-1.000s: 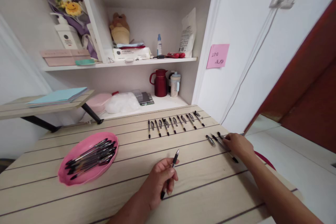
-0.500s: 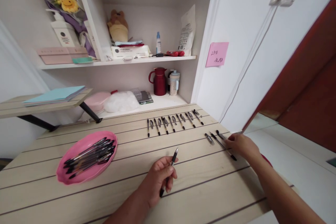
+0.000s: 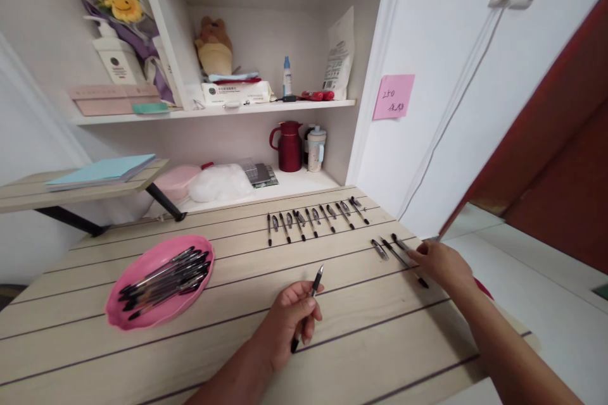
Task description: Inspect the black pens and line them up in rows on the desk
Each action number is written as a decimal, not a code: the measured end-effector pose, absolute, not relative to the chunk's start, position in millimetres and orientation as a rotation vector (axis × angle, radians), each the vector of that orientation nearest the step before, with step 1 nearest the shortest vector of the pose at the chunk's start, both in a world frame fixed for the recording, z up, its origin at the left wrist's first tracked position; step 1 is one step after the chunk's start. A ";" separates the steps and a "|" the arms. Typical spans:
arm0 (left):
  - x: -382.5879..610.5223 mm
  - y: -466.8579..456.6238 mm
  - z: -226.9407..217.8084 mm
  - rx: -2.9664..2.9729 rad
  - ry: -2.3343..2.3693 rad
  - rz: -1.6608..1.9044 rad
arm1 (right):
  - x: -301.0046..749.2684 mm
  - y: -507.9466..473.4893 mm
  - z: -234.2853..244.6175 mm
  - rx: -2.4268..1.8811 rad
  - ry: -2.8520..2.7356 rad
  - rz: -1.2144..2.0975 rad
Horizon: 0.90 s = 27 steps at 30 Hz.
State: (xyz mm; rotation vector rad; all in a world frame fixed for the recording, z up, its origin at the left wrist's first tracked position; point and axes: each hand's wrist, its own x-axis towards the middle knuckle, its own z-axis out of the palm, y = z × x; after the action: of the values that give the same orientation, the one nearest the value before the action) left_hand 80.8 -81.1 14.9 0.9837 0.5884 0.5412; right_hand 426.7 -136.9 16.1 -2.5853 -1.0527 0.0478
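Note:
My left hand (image 3: 291, 316) is closed around an uncapped pen (image 3: 318, 281), its tip pointing up and away from me. At the right side of the table, my right hand (image 3: 444, 266) pinches a pen cap (image 3: 399, 242) low over the tabletop. Just beside those fingers lies another uncapped pen (image 3: 414, 272), partly overlapped by the hand. A second loose cap (image 3: 379, 250) rests left of that pen. Farther back, several pens (image 3: 310, 224) lie in a slanting row with caps between them.
A pink bowl (image 3: 115, 319) full of pens stands on the left of the slatted table (image 3: 228, 342). Behind it is a small raised shelf (image 3: 137, 185) with blue paper. A red jug (image 3: 289, 147) and a cup (image 3: 315, 149) stand in the cabinet at the back.

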 end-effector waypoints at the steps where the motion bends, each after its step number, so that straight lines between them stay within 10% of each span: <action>1: 81.4 -81.8 14.5 0.981 0.593 0.540 | 413.6 -138.5 21.9 -2.537 -1.036 0.021; 9: 87.0 -94.6 11.5 0.973 0.549 0.583 | 238.4 -131.5 30.1 -1.463 -1.031 0.874; 27: 86.2 -94.8 14.4 1.078 0.657 0.624 | 201.4 -118.2 29.4 -1.208 -0.726 1.008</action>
State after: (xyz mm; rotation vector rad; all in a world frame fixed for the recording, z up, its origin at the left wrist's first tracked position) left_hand 86.2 -94.8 14.4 1.0779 0.6575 0.6243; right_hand 201.4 -118.2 29.4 -1.2076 -0.7264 1.0078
